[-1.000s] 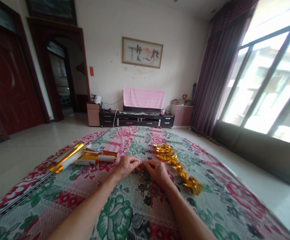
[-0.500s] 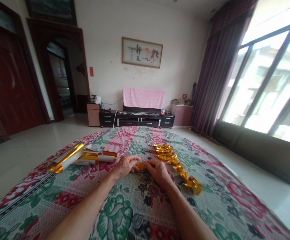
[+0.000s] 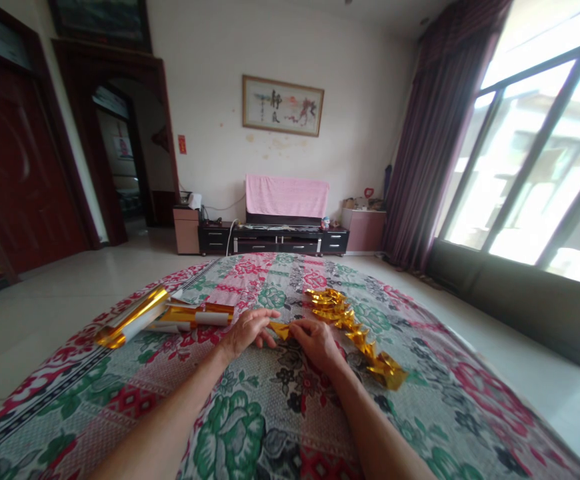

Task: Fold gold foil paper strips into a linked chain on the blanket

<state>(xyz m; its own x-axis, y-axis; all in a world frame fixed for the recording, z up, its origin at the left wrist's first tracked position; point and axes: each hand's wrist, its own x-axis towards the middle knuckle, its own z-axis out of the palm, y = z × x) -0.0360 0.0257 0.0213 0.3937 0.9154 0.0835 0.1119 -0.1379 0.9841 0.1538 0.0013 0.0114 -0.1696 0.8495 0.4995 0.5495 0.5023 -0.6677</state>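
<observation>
- Nearest my view, the person's two bare forearms reach forward over a flowered tablecloth (image 3: 227, 433), which spreads under and around both hands in green, red, grey and black.
- I see the right hand (image 3: 315, 341) with its fingertips pinched on the right end of a small gold foil piece (image 3: 280, 329); that piece sits between the two hands.
- The left hand (image 3: 249, 331) is open, thumb and fingers parted about the left tip of the foil; I can't tell whether any finger touches it.
- Just to the right of the right hand I have a row of folded gold foil shapes (image 3: 360, 341), running from beyond that hand back toward its wrist, the shapes crowded against one another.
- To the left of the left hand lie loosely rolled gold-and-white sheets: one roll (image 3: 215, 316) near the hand, and a slanting roll (image 3: 133, 320) farther left.
- Well beyond both hands, past the table's far edge, I make out a low black cabinet (image 3: 255, 246), with a pink cloth (image 3: 287, 195) draped above it.
- Farthest ahead of the hands, a framed picture (image 3: 283, 105) hangs on the wall.
</observation>
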